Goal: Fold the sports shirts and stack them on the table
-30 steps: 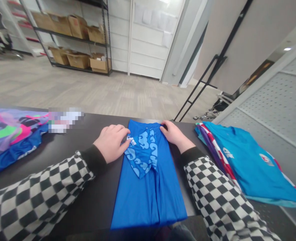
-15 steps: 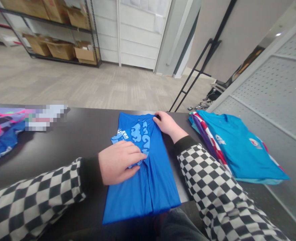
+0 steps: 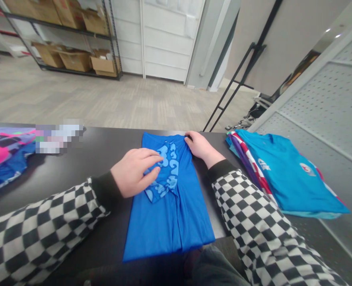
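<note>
A bright blue shirt [image 3: 170, 214] lies folded into a long strip on the black table [image 3: 83, 167], with its light-blue patterned sleeve [image 3: 166, 171] laid across the upper part. My left hand [image 3: 134, 171] rests flat on that sleeve, fingers stretched out and pressing it down. My right hand [image 3: 199, 147] is at the shirt's far right corner, its fingers curled onto the fabric edge.
A stack of folded shirts [image 3: 283, 174], teal on top, sits at the right. A pile of colourful garments [image 3: 2, 155] lies at the far left. A perforated grey panel [image 3: 337, 103] stands to the right, a black metal stand [image 3: 238, 75] behind, and shelves with cardboard boxes [image 3: 74, 43] across the floor.
My left hand slid toward me along the patterned sleeve, then back up and inward, folding the sleeve onto the shirt. My right hand stayed on the far corner.
</note>
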`<state>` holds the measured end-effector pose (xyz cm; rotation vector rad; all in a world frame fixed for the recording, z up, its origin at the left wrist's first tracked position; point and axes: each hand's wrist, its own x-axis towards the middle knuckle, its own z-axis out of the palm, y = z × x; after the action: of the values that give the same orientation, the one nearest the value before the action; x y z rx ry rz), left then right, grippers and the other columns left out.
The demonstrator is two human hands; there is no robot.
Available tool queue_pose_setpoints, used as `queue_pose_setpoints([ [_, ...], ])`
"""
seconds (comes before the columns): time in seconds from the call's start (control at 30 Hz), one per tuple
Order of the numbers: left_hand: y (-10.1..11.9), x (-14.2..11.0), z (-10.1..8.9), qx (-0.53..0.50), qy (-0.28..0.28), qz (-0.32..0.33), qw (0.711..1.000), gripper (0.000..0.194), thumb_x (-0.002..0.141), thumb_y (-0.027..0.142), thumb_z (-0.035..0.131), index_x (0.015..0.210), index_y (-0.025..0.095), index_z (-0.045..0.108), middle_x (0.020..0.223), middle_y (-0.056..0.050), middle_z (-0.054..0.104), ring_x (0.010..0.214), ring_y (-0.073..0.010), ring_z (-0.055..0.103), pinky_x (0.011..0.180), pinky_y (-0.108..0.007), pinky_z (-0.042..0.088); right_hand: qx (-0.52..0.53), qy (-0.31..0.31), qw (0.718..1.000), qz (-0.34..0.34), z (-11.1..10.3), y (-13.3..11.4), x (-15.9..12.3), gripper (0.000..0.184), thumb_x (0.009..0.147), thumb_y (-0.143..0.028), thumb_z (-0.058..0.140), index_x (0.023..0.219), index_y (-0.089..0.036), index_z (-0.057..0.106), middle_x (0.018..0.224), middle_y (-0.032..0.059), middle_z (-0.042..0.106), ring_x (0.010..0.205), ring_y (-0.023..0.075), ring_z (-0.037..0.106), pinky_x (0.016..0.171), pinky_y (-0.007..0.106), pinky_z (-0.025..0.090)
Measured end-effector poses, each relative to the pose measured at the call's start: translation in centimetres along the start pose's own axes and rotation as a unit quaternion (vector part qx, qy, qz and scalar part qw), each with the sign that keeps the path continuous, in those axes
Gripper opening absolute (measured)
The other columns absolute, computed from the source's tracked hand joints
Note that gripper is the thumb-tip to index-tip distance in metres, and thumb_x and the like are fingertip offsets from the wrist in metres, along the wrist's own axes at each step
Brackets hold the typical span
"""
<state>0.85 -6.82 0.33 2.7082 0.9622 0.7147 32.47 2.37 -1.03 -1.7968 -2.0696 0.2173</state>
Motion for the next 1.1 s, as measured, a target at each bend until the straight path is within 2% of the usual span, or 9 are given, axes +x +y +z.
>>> queue_pose_setpoints([
  [0.13,-2.3,0.3,0.3,0.039,-0.036,-0.055,0.997,0.056,0.110,0.048,0.045,0.149,0.019,0.072,0.165,-0.016,0.063,0.155,-0.0361,0.057,0.133,-0.059,0.040,-0.022,0.020,0.999,0.037,0.3,0.2,0.4,0.026,0.107,-0.024,0.059,0.124,-0.021,0.079,0.129,0.0140,0.082,0.124,0.0305,0.075,0.112,0.042,0.057],
  [0.27,-3.8,0.5,0.2,0.057,-0.081,-0.071,0.992,0.059,0.108,0.051,0.048,0.154,0.021,0.068,0.164,-0.014,0.064,0.153,-0.0334,0.059,0.135,-0.060,0.037,-0.028,0.033,0.997,0.062,0.0,0.0,0.4,0.027,0.109,-0.027,0.056,0.121,-0.019,0.079,0.129,0.0166,0.082,0.124,0.0323,0.075,0.111,0.043,0.057],
  [0.43,-5.0,1.5,-0.2,0.064,-0.073,-0.074,0.993,0.063,0.110,0.052,0.042,0.159,0.018,0.064,0.170,-0.016,0.058,0.159,-0.0318,0.053,0.136,-0.058,0.035,-0.009,0.042,0.999,0.015,-0.2,-0.7,-0.3,0.034,0.110,-0.034,0.058,0.135,-0.017,0.074,0.141,0.0185,0.077,0.133,0.0325,0.071,0.119,0.044,0.054],
  [0.57,-5.9,2.1,-0.4,0.078,-0.133,-0.105,0.982,0.061,0.110,0.051,0.041,0.161,0.026,0.062,0.175,-0.011,0.053,0.161,-0.0310,0.050,0.138,-0.066,0.025,-0.019,-0.003,1.000,-0.001,0.1,-1.2,-0.8,0.037,0.107,-0.037,0.064,0.140,-0.022,0.071,0.152,0.0171,0.071,0.145,0.0367,0.063,0.128,0.062,0.043],
  [0.67,-6.8,2.0,-0.8,0.089,-0.121,-0.119,0.981,0.057,0.107,0.050,0.045,0.155,0.028,0.067,0.170,-0.009,0.059,0.157,-0.0299,0.054,0.139,-0.068,0.018,-0.009,-0.005,1.000,0.019,0.0,-1.3,-0.8,0.039,0.110,-0.042,0.060,0.143,-0.023,0.070,0.157,0.0177,0.068,0.150,0.0391,0.058,0.130,0.072,0.036],
  [0.77,-7.8,1.7,-1.3,0.095,-0.114,-0.145,0.978,0.058,0.107,0.049,0.045,0.156,0.029,0.067,0.170,-0.008,0.059,0.158,-0.0305,0.053,0.138,-0.070,0.017,0.017,0.015,0.999,-0.029,-0.4,-1.6,-1.0,0.040,0.109,-0.039,0.062,0.144,-0.020,0.071,0.156,0.0186,0.068,0.149,0.0351,0.061,0.131,0.059,0.042],
  [0.87,-8.6,1.7,-1.6,0.104,-0.129,-0.178,0.970,0.061,0.109,0.049,0.041,0.164,0.029,0.060,0.176,-0.007,0.052,0.166,-0.0349,0.043,0.136,-0.074,0.019,0.053,0.001,0.991,-0.127,-0.4,-2.4,-1.5,0.038,0.106,-0.031,0.066,0.141,-0.020,0.075,0.155,0.0162,0.070,0.148,0.0304,0.063,0.131,0.048,0.044],
  [0.97,-9.2,1.8,-1.7,0.109,-0.140,-0.203,0.963,0.062,0.112,0.047,0.036,0.169,0.030,0.054,0.180,-0.004,0.044,0.172,-0.0405,0.028,0.135,-0.078,0.016,0.059,-0.056,0.982,-0.172,0.1,-3.2,-1.8,0.032,0.105,-0.029,0.069,0.134,-0.025,0.080,0.151,0.0110,0.075,0.150,0.0304,0.063,0.133,0.053,0.042],
  [1.1,-9.6,2.1,-1.6,0.095,-0.152,-0.220,0.959,0.063,0.115,0.044,0.030,0.174,0.030,0.047,0.184,-0.003,0.036,0.174,-0.0431,0.017,0.134,-0.080,0.013,0.053,-0.083,0.985,-0.141,1.1,-3.7,-1.6,0.034,0.108,-0.030,0.065,0.139,-0.027,0.079,0.160,0.0087,0.069,0.156,0.0300,0.057,0.135,0.055,0.039],
])
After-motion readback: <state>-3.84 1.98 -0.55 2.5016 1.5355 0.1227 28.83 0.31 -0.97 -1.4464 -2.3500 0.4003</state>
